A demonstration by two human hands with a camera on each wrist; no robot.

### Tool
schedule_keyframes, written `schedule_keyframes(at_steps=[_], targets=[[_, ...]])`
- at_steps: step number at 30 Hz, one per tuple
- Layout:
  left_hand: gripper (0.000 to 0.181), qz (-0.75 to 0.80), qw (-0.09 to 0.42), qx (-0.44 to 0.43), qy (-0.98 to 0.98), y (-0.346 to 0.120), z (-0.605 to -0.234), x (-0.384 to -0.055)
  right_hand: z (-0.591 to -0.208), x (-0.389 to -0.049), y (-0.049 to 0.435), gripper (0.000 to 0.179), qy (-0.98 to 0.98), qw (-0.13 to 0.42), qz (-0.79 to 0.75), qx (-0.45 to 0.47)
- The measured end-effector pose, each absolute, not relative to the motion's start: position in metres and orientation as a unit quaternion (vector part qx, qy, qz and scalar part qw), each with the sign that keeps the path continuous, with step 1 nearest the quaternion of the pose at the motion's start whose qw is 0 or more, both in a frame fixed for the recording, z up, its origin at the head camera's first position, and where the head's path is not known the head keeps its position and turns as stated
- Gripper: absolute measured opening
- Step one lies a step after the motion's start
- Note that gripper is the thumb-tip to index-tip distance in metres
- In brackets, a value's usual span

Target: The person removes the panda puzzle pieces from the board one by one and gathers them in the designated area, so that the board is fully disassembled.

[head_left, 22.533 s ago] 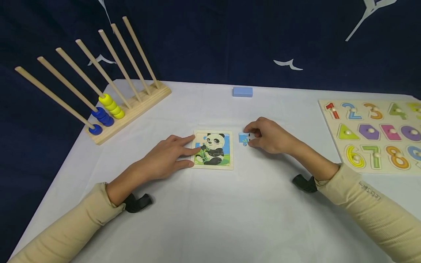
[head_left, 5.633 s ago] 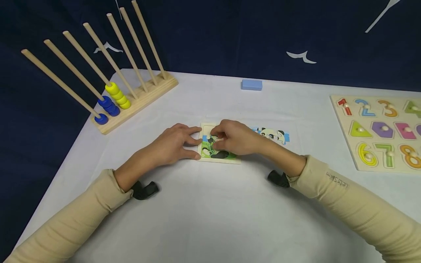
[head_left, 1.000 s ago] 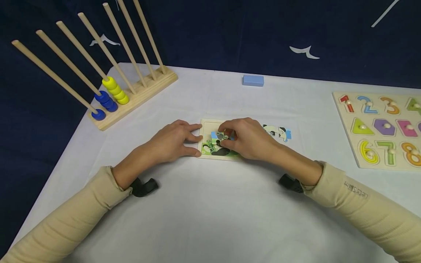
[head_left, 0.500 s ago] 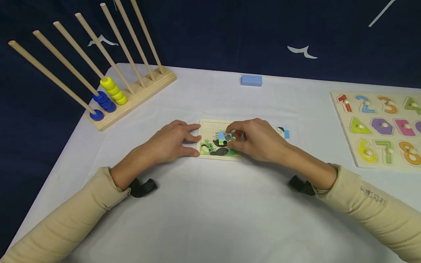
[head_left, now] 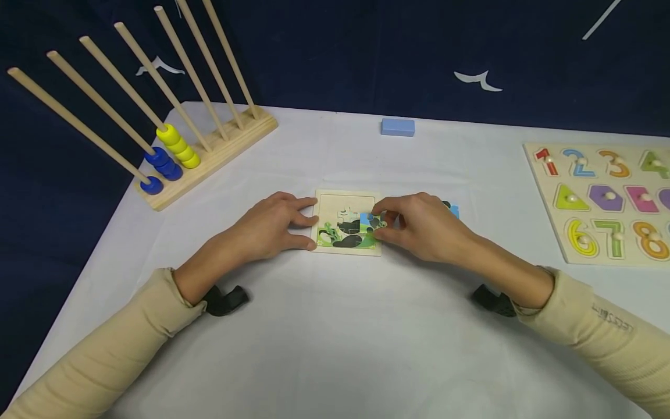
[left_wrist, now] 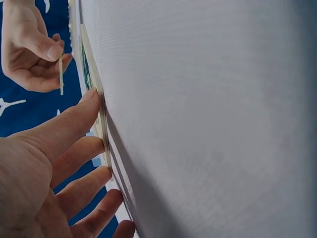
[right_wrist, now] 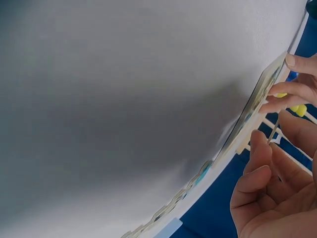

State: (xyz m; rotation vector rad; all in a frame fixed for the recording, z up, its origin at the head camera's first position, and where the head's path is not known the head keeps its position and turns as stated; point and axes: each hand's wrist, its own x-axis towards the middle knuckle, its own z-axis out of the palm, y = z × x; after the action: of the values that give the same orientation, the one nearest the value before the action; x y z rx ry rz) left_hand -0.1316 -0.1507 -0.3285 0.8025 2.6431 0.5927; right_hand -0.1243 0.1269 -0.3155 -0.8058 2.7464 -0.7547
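Puzzle piece (head_left: 365, 222) shifted rightward over tray (head_left: 342, 201), pinched in right hand (head_left: 431, 230) (left hand (head_left: 262, 230) touches tray edge, fingers apart)

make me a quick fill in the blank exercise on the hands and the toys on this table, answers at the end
1. In the head view, the left hand touches the puzzle frame along its ____ edge.
2. The right hand pinches a puzzle piece whose left end shows ____ in that view.
3. The beads on the peg stand are blue and ____.
4. Just left of the blue 2 on the number board is a red ____.

Missing words: left; blue; yellow; 1
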Motion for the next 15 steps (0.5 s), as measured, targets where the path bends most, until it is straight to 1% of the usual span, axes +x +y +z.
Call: schedule_keyframes(at_steps=[11,15], targets=[[0.052,0.208,0.157,0.280,0.924,-0.151,-0.329,-0.131,-0.311,-0.119,0.149,0.029,0.930,0.098,-0.244,-0.259],[0.052,0.206,0.158,0.279,0.925,-0.151,-0.329,-0.131,-0.313,-0.118,0.155,0.028,0.934,0.089,-0.235,-0.256]])
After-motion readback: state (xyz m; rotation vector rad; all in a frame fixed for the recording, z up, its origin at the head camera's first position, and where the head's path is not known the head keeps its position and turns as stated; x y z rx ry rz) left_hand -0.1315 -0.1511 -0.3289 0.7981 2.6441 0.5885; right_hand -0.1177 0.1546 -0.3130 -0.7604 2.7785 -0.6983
